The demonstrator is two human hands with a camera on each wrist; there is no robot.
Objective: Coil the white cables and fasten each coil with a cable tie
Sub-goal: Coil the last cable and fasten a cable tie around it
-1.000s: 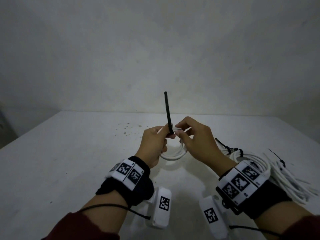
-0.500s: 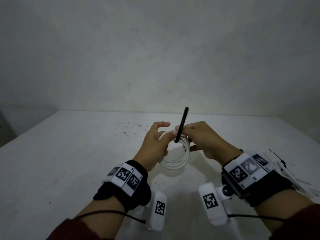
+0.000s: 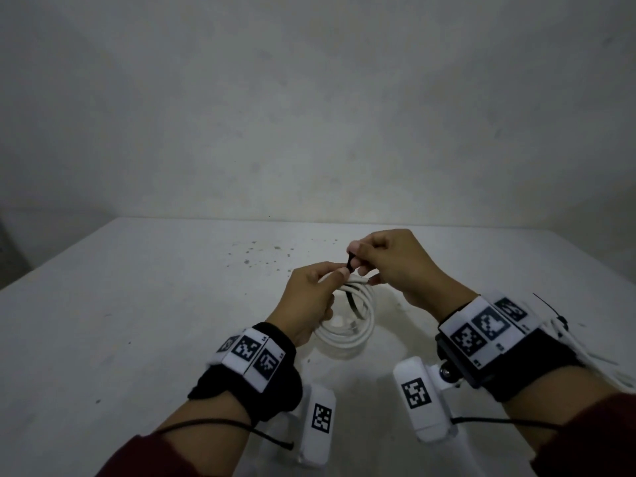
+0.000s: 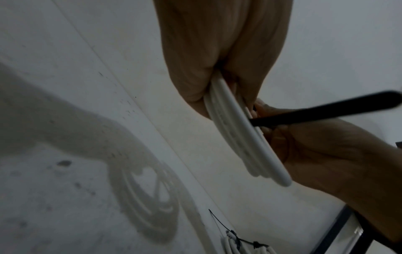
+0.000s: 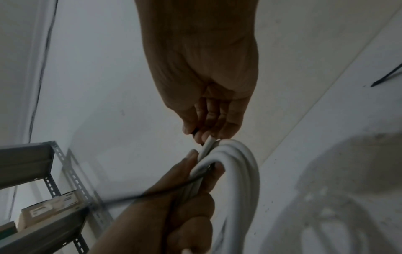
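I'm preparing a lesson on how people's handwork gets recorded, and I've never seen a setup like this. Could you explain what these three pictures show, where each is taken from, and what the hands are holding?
No machine here: a person works with bare hands, wearing a camera on the head and one on each wrist. The head view looks down at both hands over a white table. The left hand grips a coil of white cable, held up above the table. The right hand pinches a black cable tie at the top of that coil. The two wrist views look along each hand at the same coil from below. At the right edge of the table lie more white cables, some already bundled with ties.
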